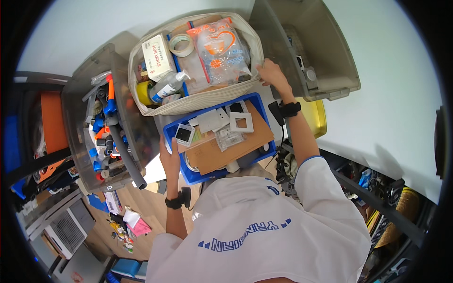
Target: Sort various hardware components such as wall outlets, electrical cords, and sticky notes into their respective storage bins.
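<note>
My left hand (169, 159) is at the left side of a blue plastic tray (226, 101), its thumb over the rim and its fingers outside. In the tray lie brown cardboard (208, 159), a white square frame (241, 122), a white device with a dark square face (184, 134) and a clear bag of small parts (229, 138). My right hand (275, 76) grips the right edge of a cream fabric basket (198, 100) behind the tray. The basket holds a sticky-note box (158, 58), tape rolls, a pump bottle (168, 86) and a clear printed plastic pack (221, 51).
A grey translucent bin (132, 116) of pipes and fittings stands left. Another grey bin (332, 53) stands right, above a yellow container (315, 118). Dark shelf beams (375, 201) run along the lower right. Several items, including a pink one (141, 226), lie on the wooden floor.
</note>
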Demonstrator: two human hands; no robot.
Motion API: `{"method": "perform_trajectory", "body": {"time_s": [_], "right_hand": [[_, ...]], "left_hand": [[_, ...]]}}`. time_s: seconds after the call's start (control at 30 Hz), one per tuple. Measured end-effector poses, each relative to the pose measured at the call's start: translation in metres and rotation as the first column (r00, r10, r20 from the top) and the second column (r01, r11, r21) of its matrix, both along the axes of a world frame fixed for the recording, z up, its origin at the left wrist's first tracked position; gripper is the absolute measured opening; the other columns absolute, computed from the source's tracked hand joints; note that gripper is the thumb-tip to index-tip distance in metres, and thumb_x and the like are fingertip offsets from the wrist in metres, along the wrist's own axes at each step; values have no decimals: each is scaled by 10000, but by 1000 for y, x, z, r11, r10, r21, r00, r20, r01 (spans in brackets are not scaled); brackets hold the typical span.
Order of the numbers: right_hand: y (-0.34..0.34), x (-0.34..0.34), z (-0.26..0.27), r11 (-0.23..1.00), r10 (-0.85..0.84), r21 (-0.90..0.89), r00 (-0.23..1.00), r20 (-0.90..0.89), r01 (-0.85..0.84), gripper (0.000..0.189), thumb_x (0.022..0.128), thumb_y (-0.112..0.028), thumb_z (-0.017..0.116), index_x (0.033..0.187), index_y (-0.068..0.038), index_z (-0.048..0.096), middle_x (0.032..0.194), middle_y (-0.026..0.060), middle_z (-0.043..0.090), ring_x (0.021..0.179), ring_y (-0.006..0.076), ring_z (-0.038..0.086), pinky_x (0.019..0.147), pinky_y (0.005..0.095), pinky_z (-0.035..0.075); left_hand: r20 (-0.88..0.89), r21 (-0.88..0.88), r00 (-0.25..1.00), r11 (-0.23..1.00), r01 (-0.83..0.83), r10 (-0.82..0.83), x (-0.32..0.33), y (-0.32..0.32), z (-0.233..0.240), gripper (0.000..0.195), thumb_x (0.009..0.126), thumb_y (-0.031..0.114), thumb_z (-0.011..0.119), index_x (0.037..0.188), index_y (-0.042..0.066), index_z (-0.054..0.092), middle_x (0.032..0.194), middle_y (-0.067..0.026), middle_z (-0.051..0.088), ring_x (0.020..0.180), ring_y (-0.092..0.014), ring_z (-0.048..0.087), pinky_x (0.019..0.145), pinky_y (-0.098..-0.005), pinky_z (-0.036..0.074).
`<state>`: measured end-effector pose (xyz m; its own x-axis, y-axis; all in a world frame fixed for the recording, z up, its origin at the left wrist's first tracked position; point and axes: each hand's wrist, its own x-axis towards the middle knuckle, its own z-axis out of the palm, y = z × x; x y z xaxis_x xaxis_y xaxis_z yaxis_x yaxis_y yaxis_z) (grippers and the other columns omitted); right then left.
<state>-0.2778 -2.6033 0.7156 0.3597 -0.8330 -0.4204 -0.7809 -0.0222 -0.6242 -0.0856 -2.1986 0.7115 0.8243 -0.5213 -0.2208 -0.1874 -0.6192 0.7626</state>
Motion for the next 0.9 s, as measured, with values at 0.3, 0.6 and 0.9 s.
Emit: {"method": "perform_trajectory", "body": {"time_s": [0.3,0.6,0.9], "right_hand": [[14,-2,19,983,67,-174,997,23,-62,429,944,-177,668,1199,154,571,839,241,725,641,281,748,599,363,605],[81,-25,17,873,91,-482,996,12,-74,517,912,-223,707,1306,77,561,1163,288,647,1052,350,675,905,421,529],[201,-77,-4,857,421,-319,907,-23,-406,379,894,-171,715,1236,-38,619,1212,224,601,1125,407,585,955,460,498]], "left_hand": [[24,91,940,937,338,-341,-6,27,-4,461,994,286,620,1310,-48,597,1257,-278,657,1161,-414,643,989,-418,499],[-44,4,860,861,509,-508,-25,6,-3,352,958,171,636,1222,-62,635,1112,-278,693,1036,-428,677,893,-438,536],[47,149,685,683,715,-727,-73,-6,-20,367,927,173,693,1237,-11,625,1025,-226,722,901,-387,701,776,-445,556]]}}
